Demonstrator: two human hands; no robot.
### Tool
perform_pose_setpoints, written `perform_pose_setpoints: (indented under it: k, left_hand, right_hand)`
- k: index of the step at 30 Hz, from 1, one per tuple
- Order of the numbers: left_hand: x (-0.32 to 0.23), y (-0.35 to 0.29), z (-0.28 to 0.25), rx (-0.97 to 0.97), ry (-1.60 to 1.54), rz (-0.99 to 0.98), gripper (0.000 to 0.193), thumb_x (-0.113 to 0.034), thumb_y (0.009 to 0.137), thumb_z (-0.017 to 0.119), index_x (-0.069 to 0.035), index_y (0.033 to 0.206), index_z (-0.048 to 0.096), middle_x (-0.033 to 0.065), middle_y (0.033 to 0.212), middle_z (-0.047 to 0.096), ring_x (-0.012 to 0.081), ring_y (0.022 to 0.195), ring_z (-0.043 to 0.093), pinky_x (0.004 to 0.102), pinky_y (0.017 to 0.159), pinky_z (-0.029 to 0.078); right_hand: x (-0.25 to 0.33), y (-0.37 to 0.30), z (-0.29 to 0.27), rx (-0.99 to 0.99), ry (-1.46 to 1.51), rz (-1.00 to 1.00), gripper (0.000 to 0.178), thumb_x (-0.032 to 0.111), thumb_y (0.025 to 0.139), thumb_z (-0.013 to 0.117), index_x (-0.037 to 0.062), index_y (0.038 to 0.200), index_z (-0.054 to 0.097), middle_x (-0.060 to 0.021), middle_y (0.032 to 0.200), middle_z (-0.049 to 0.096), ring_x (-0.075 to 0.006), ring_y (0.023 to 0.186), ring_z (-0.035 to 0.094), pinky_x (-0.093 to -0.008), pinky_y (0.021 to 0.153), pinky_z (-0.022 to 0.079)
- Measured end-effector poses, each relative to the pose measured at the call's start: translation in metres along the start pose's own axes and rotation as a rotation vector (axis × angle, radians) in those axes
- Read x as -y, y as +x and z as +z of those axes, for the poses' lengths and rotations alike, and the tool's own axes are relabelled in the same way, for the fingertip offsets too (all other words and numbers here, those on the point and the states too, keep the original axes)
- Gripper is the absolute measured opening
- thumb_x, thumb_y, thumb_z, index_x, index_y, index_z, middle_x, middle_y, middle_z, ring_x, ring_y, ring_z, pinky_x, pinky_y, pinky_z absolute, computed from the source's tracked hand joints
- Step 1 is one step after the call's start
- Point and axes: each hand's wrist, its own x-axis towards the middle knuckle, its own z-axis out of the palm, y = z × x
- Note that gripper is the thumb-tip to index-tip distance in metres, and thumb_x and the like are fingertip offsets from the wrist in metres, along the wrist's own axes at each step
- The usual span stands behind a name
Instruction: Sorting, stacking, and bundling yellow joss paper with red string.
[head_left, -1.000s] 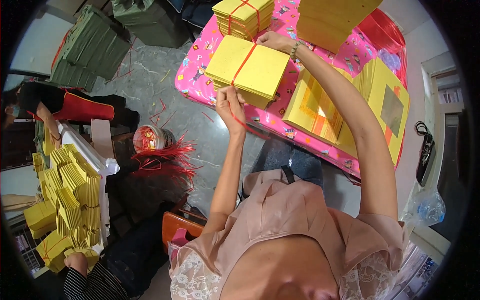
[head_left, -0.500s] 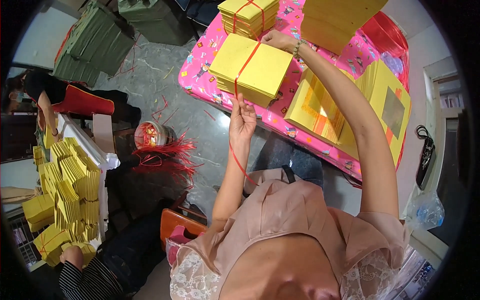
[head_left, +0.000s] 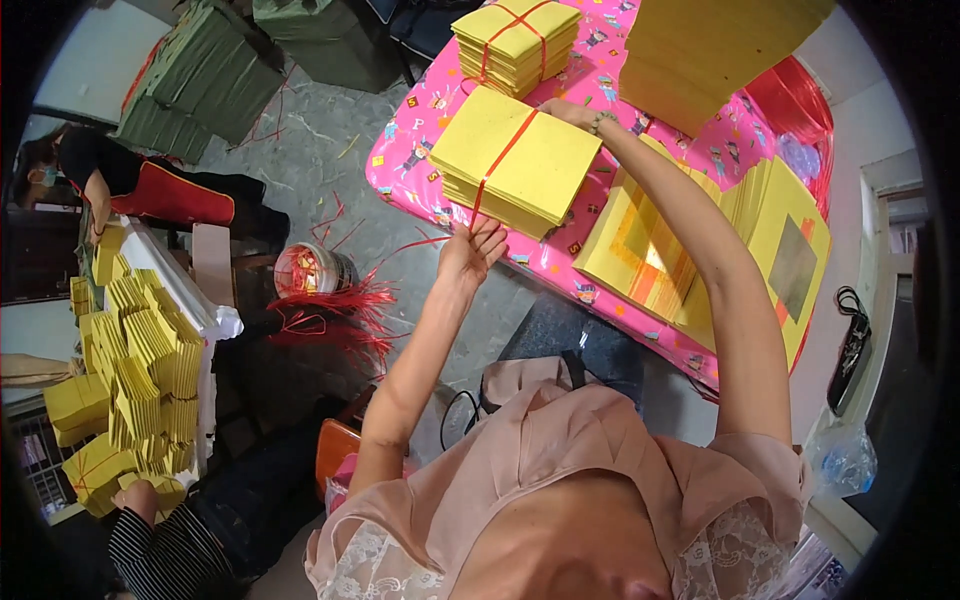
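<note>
A thick stack of yellow paper envelopes or sheets (head_left: 515, 160) lies near the left front edge of the pink-covered table (head_left: 395, 180). A red plastic strap (head_left: 505, 155) runs across its top and down the near side. My left hand (head_left: 470, 252) pinches the strap low at that side, and a loose tail sticks out to the left of the fingers. Wearing a beaded bracelet, my right hand (head_left: 572, 113) reaches behind the stack's far right corner; its fingers are mostly hidden there.
Behind stands another yellow stack (head_left: 515, 45) tied crosswise in red. Open yellow piles (head_left: 650, 220) lie to the right. On the floor at left, a bucket (head_left: 312, 270) holds red scraps beside a bunch of red straps (head_left: 340, 320). Two people work at a side table with yellow bundles (head_left: 150, 360).
My left hand has moved slightly left and down with the strap, whose tail swung from hanging toward me to pointing left. My right hand has slipped further behind the stack.
</note>
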Motion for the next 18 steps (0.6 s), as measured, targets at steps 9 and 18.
perform_pose_setpoints:
  k: [9, 18]
  left_hand:
    - [-0.013, 0.015, 0.013, -0.064, -0.03, -0.143, 0.045, -0.028, 0.108, 0.026, 0.004, 0.119, 0.055, 0.0189, 0.113, 0.063, 0.0312, 0.1, 0.066, 0.0411, 0.088, 0.058]
    - [-0.024, 0.019, 0.022, -0.192, -0.085, -0.173, 0.032, -0.024, 0.106, 0.034, -0.005, 0.115, 0.058, 0.0139, 0.114, 0.064, 0.0292, 0.106, 0.064, 0.0418, 0.09, 0.052]
  right_hand:
    - [-0.014, 0.003, -0.01, 0.227, 0.187, 0.023, 0.03, 0.023, 0.1, 0.053, 0.001, 0.117, 0.062, -0.0053, 0.102, 0.071, -0.0118, 0.082, 0.07, -0.0278, 0.066, 0.06]
    - [-0.012, 0.002, 0.005, 0.164, 0.496, 0.116, 0.029, 0.02, 0.097, 0.057, 0.0009, 0.118, 0.064, -0.0095, 0.107, 0.071, -0.0148, 0.084, 0.069, -0.0321, 0.069, 0.058]
